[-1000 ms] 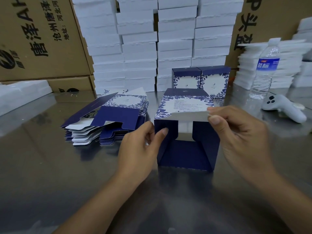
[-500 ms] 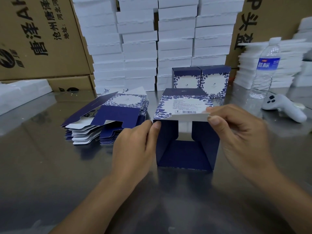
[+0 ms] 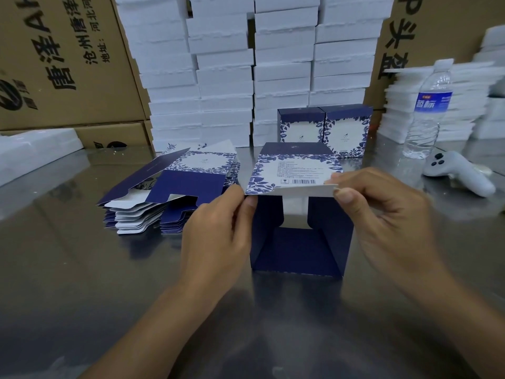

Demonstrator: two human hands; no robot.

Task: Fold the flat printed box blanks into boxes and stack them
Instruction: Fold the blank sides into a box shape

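A half-formed navy and white floral box (image 3: 296, 170) lies on its side on the steel table, its open end facing me with two side flaps folded in. My left hand (image 3: 216, 228) pinches the near left corner of its top panel. My right hand (image 3: 382, 212) pinches the white flap at the near right corner. A pile of flat printed blanks (image 3: 169, 192) lies to the left of the box. Two finished boxes (image 3: 325, 131) stand side by side behind it.
Stacks of white foam boxes (image 3: 246, 72) and brown cartons (image 3: 62, 64) form a wall at the back. A water bottle (image 3: 429, 110) and a white controller (image 3: 459, 173) sit at the right, in front of more white foam pieces (image 3: 470, 105).
My left hand has risen from the box's left wall to its top left corner. The top panel is tipped further toward me, showing the barcode.
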